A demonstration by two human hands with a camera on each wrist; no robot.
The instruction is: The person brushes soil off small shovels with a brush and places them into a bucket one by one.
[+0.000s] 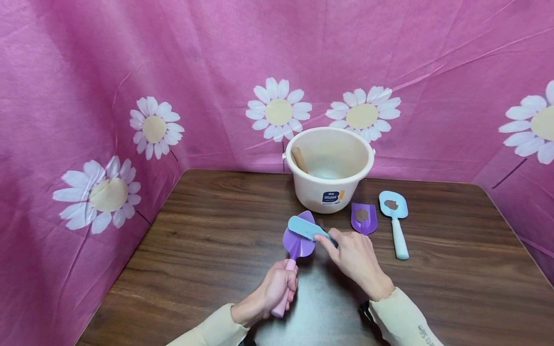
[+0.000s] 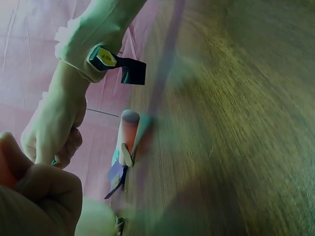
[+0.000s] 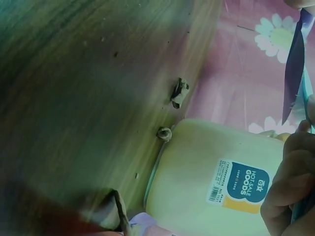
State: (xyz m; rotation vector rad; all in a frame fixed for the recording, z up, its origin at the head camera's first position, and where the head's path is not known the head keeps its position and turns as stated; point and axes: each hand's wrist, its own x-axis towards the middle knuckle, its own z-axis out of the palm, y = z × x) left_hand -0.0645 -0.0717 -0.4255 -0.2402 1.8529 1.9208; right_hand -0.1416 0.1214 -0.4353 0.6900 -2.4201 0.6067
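My left hand point(image 1: 277, 288) grips the pink handle of a purple toy shovel point(image 1: 306, 247), its blade pointing away from me. The right hand point(image 1: 357, 259) holds a light blue brush point(image 1: 302, 227), which overlaps the shovel's blade in the head view. Pale bristles point(image 3: 298, 104) show beside the purple blade in the right wrist view. Close past the blade stands a cream bucket point(image 1: 320, 192) with a printed label. In the left wrist view, curled fingers point(image 2: 49, 189) are near the camera, and the held shovel is mostly out of sight.
Right of the bucket lie another purple shovel point(image 1: 358, 230), partly behind my right hand, and a light blue shovel point(image 1: 400, 240), both with brown patches. Inside the bucket leans a tan stick-like piece point(image 1: 299, 160). Brown clumps point(image 3: 180, 93) and crumbs lie on the wooden table point(image 1: 195, 230).
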